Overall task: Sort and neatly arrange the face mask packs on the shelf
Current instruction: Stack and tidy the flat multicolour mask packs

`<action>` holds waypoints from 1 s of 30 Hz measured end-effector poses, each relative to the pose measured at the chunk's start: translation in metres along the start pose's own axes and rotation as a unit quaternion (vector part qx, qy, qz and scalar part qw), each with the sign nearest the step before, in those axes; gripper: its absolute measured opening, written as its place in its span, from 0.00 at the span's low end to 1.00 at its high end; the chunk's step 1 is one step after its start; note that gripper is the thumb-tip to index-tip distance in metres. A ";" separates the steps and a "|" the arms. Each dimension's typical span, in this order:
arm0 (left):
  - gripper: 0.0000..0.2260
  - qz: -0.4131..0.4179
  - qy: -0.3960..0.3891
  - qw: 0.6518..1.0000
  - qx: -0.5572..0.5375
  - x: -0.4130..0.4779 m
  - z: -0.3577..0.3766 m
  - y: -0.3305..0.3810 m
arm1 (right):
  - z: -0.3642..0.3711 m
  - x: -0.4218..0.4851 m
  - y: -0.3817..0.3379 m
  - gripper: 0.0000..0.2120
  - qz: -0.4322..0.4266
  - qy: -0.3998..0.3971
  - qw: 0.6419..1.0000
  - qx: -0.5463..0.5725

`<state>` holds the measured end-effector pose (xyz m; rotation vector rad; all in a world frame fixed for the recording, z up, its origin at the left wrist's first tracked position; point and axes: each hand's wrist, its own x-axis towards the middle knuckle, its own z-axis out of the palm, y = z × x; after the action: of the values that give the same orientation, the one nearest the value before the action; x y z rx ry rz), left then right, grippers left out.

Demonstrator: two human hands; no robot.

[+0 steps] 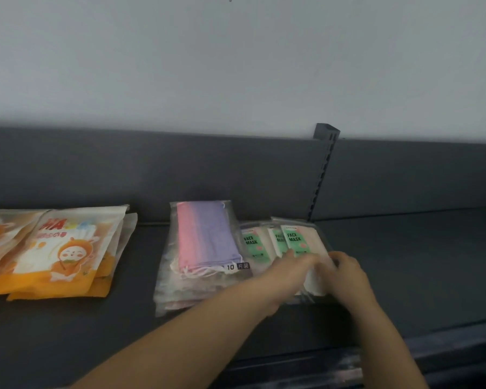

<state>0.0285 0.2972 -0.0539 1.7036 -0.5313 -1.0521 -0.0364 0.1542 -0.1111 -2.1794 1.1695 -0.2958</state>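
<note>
Here we reach over the dark shelf (404,262), where the orange packs (62,254) lie fanned at the left and the pink-purple packs (202,242) are stacked mid-shelf. Just right of those sit the green packs (295,238), overlapping one another. Our left hand (289,269) rests on them with fingers flat and straight; our right hand (348,273) touches their right side, fingers bent, though blur hides whether they grip
</note>
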 end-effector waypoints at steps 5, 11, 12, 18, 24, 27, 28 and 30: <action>0.38 -0.077 0.175 0.973 0.128 0.023 0.013 -0.024 | -0.005 0.003 0.007 0.37 0.027 -0.038 0.999 -0.002; 0.26 -0.024 0.257 0.966 -0.002 0.043 0.013 -0.026 | -0.009 0.011 0.018 0.61 0.020 -0.068 0.995 0.077; 0.20 -0.015 0.245 0.968 -0.058 0.043 0.013 -0.023 | -0.011 0.011 0.018 0.56 0.015 -0.067 0.993 0.096; 0.21 -0.026 0.193 0.944 -0.266 0.048 0.012 -0.021 | -0.020 0.015 0.026 0.51 0.007 -0.117 0.976 0.185; 0.14 0.022 0.162 0.958 -0.236 0.047 0.012 -0.020 | -0.031 0.012 0.035 0.37 -0.030 -0.158 0.923 0.349; 0.13 0.099 0.126 0.962 -0.223 0.033 0.004 -0.004 | -0.037 0.010 0.034 0.39 -0.050 -0.170 0.876 0.449; 0.10 0.128 0.118 0.963 -0.207 0.027 0.000 0.003 | -0.039 0.008 0.031 0.41 -0.062 -0.170 0.863 0.472; 0.06 0.162 0.113 0.963 -0.183 0.016 -0.010 0.019 | -0.042 0.006 0.022 0.43 -0.087 -0.161 0.843 0.506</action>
<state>0.0476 0.2827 -0.0415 1.3308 -0.4196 -0.6605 -0.0671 0.1229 -0.0933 -1.2982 0.4244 -0.4691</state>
